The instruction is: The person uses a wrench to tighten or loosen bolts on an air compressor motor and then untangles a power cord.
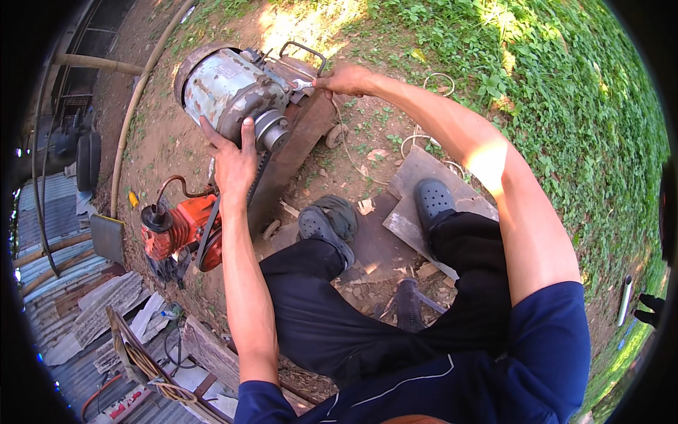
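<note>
A worn grey electric motor (222,92) with patches of rust lies on a rusty metal base (291,159). My left hand (236,161) rests against the motor's near side, thumb and finger spread apart, next to its silver pulley (272,130). A black drive belt (258,174) runs down beside this hand. Below and left of the motor is an orange-red compressor pump (185,225), partly covered by my left wrist. My right hand (346,79) is closed round a silver wrench (303,84), whose head lies at the motor's right side, under a bent metal handle (305,51).
Between my feet lie dark boards and wood scraps; a wooden plank (409,237) sits under my right shoe. A pale cord (348,152) trails over the dirt. Green plants (565,106) spread at the right. Corrugated sheets (53,212) and a bamboo pole (131,116) are at the left.
</note>
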A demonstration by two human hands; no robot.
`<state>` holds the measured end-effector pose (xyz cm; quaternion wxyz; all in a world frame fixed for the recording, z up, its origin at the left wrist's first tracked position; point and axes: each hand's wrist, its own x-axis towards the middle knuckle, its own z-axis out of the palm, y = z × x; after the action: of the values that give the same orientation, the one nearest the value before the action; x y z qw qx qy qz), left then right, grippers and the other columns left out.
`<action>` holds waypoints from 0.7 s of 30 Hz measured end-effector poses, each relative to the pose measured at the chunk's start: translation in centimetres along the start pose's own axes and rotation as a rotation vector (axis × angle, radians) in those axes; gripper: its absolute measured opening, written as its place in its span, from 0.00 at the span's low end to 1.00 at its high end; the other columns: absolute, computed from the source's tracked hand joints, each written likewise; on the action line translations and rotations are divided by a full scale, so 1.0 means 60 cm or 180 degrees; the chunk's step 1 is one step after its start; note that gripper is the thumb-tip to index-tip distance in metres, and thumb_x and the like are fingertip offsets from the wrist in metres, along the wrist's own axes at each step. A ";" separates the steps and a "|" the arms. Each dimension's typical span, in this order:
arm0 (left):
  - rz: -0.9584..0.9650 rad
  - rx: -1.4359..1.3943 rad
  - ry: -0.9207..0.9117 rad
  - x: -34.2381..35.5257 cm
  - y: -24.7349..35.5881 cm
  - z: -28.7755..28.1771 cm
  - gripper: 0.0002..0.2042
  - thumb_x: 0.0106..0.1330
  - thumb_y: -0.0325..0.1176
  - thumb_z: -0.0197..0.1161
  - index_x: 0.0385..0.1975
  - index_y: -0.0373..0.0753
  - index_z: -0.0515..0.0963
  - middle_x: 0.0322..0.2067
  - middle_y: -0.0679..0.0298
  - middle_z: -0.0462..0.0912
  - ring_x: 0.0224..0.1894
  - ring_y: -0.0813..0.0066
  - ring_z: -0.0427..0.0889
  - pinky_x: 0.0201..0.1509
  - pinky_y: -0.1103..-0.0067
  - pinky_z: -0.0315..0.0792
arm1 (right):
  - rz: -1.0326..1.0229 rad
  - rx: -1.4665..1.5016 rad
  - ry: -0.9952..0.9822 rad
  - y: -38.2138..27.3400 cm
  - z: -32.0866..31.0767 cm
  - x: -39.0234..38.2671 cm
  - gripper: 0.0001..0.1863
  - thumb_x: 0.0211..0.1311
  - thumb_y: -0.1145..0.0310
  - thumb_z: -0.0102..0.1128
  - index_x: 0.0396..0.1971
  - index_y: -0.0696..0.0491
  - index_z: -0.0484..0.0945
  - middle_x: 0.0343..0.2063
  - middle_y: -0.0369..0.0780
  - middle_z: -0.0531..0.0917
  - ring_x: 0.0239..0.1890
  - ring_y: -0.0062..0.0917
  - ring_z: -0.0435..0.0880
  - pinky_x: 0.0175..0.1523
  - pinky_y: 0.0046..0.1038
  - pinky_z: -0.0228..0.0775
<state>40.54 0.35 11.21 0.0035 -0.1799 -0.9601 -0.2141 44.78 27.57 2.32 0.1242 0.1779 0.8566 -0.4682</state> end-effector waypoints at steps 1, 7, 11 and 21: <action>0.0007 0.0007 -0.0004 0.000 0.004 -0.001 0.51 0.62 0.70 0.48 0.72 0.43 0.30 0.58 0.21 0.57 0.57 0.25 0.67 0.62 0.52 0.62 | -0.0048 -0.0136 -0.0038 0.001 -0.011 0.005 0.26 0.60 0.38 0.57 0.21 0.47 0.86 0.10 0.35 0.71 0.13 0.25 0.71 0.19 0.32 0.62; 0.0043 -0.0032 -0.0002 0.001 0.006 0.002 0.50 0.63 0.69 0.48 0.72 0.40 0.31 0.58 0.21 0.55 0.58 0.25 0.66 0.62 0.53 0.62 | -0.0139 -0.0319 -0.0212 -0.024 -0.034 0.035 0.24 0.58 0.41 0.62 0.24 0.48 0.88 0.12 0.33 0.72 0.14 0.23 0.68 0.21 0.30 0.60; 0.0022 -0.0013 -0.0012 -0.002 0.002 0.000 0.50 0.64 0.68 0.48 0.72 0.39 0.31 0.58 0.21 0.55 0.58 0.25 0.66 0.62 0.53 0.61 | -0.0391 -0.1316 0.0018 -0.062 -0.050 0.037 0.27 0.57 0.39 0.61 0.24 0.52 0.86 0.19 0.37 0.81 0.27 0.29 0.81 0.34 0.34 0.73; 0.0102 -0.0106 -0.0144 0.001 -0.003 -0.001 0.52 0.63 0.67 0.51 0.71 0.37 0.30 0.59 0.19 0.53 0.60 0.25 0.64 0.65 0.54 0.59 | -0.0867 -0.1978 0.0521 -0.038 -0.008 0.038 0.28 0.65 0.40 0.48 0.36 0.52 0.83 0.29 0.48 0.85 0.36 0.44 0.85 0.42 0.42 0.76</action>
<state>40.41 0.19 11.23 -0.0178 -0.2001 -0.9532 -0.2258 41.74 27.29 3.46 0.0397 0.0526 0.9812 -0.1815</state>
